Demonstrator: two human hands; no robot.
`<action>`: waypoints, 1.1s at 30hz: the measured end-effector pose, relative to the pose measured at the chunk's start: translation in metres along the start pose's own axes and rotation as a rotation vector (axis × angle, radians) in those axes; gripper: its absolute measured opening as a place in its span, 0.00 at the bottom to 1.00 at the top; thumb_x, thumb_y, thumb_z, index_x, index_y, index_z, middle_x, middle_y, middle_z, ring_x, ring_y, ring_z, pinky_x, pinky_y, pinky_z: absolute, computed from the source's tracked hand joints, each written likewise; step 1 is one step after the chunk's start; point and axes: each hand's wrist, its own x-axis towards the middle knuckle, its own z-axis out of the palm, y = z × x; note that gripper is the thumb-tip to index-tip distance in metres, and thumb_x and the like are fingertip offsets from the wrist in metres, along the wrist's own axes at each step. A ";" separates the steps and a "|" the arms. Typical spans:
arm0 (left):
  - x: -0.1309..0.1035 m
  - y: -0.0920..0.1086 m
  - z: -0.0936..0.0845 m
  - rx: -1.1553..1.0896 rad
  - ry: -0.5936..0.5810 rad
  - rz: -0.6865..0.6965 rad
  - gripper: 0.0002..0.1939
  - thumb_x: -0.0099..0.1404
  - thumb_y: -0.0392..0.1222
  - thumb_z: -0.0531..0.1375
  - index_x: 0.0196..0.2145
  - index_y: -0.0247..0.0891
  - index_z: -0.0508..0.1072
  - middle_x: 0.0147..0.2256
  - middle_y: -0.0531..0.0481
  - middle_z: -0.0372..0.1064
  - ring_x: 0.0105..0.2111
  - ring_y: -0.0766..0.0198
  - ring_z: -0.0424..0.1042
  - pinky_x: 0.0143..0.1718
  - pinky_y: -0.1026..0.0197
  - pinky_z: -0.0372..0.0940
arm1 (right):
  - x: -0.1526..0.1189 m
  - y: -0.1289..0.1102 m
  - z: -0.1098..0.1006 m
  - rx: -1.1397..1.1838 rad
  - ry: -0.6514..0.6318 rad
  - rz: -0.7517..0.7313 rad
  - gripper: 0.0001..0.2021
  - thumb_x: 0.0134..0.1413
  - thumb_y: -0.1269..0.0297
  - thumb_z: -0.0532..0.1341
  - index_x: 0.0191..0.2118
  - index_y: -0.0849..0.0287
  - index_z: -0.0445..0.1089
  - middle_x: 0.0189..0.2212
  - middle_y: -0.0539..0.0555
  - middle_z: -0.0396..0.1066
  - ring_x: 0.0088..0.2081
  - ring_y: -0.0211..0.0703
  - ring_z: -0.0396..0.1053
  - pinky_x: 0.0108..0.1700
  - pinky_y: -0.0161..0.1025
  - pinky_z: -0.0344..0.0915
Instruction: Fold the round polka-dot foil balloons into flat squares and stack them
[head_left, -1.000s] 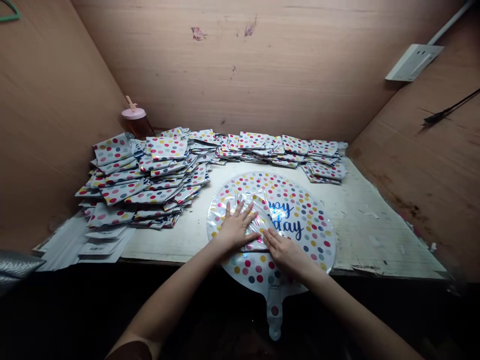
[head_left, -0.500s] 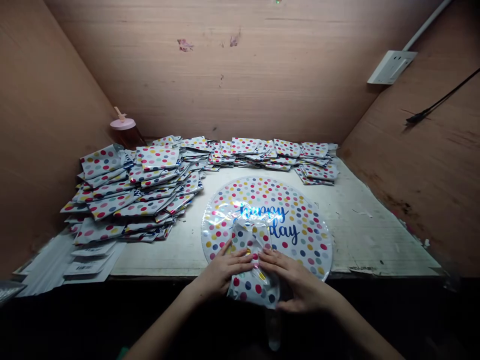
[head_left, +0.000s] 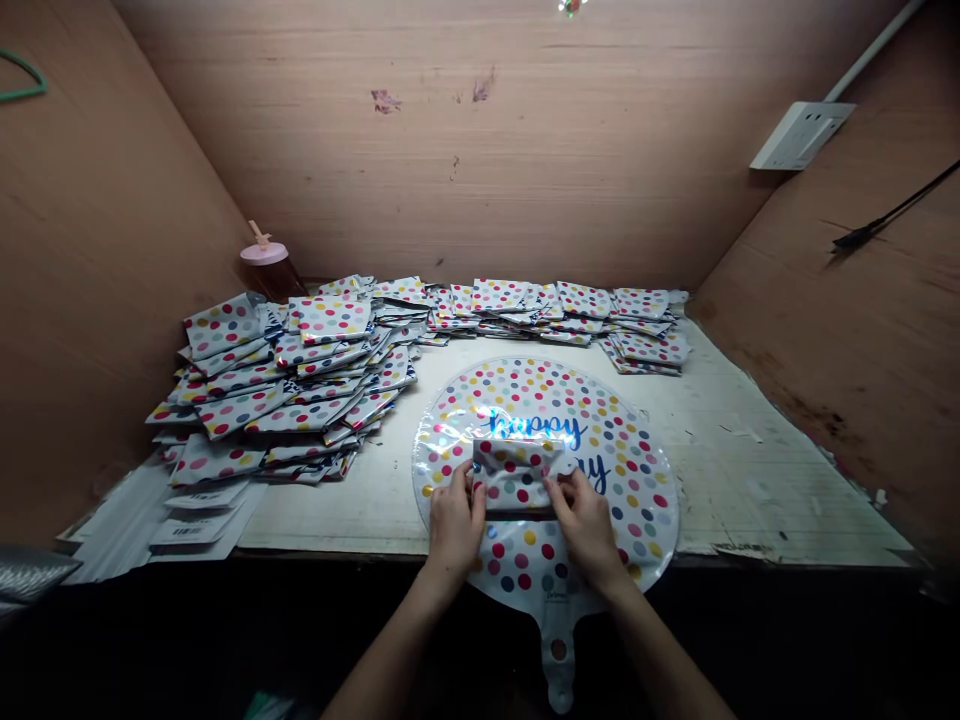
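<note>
A flat, round foil balloon (head_left: 540,385) with coloured dots and blue lettering lies on the table, its tail hanging over the front edge. Above it, a folded foil balloon (head_left: 517,475) of the same dotted pattern is held between both hands as a small rectangle. My left hand (head_left: 457,515) pinches the folded balloon's left edge. Its right edge is gripped by my right hand (head_left: 583,515), thumb in front. The folded piece covers part of the lettering beneath.
A tall heap of folded dotted foil balloons (head_left: 262,400) stands at left, with more folded balloons (head_left: 510,300) along the back wall. White labelled sleeves (head_left: 195,530) lie at the front left. A lidded cup (head_left: 266,265) stands in the back left corner. A wall socket (head_left: 802,135) is at right.
The foil piece was pressed flat under both hands; now it is folded shorter and gripped at its sides, slightly farther up. The flat balloon's tail shows more fully.
</note>
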 end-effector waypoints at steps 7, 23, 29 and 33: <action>0.009 0.020 0.009 0.278 0.026 0.364 0.25 0.61 0.26 0.49 0.55 0.39 0.66 0.59 0.42 0.59 0.61 0.51 0.55 0.61 0.42 0.49 | 0.014 -0.018 0.024 -0.658 0.219 -0.377 0.22 0.62 0.66 0.47 0.61 0.61 0.58 0.57 0.65 0.60 0.58 0.58 0.56 0.57 0.55 0.53; -0.038 -0.008 -0.050 -0.256 0.011 -0.167 0.22 0.64 0.50 0.55 0.51 0.34 0.68 0.42 0.40 0.71 0.40 0.56 0.72 0.43 0.55 0.68 | -0.019 0.005 0.040 -0.733 -0.275 -0.688 0.54 0.35 0.49 0.67 0.68 0.45 0.38 0.69 0.52 0.29 0.66 0.72 0.32 0.61 0.64 0.42; -0.083 -0.006 -0.051 -0.821 -0.248 -0.263 0.33 0.55 0.64 0.61 0.47 0.34 0.73 0.40 0.41 0.75 0.40 0.51 0.74 0.41 0.57 0.69 | -0.050 0.006 0.083 -0.636 -0.021 -0.756 0.53 0.37 0.71 0.60 0.68 0.47 0.31 0.69 0.55 0.29 0.64 0.75 0.43 0.56 0.67 0.52; -0.055 -0.016 -0.060 -1.034 0.072 -0.344 0.26 0.60 0.56 0.60 0.50 0.35 0.69 0.47 0.40 0.72 0.46 0.52 0.72 0.50 0.55 0.66 | -0.050 -0.015 0.094 -0.549 0.044 -0.770 0.48 0.46 0.64 0.59 0.69 0.54 0.28 0.68 0.61 0.31 0.63 0.77 0.45 0.53 0.70 0.54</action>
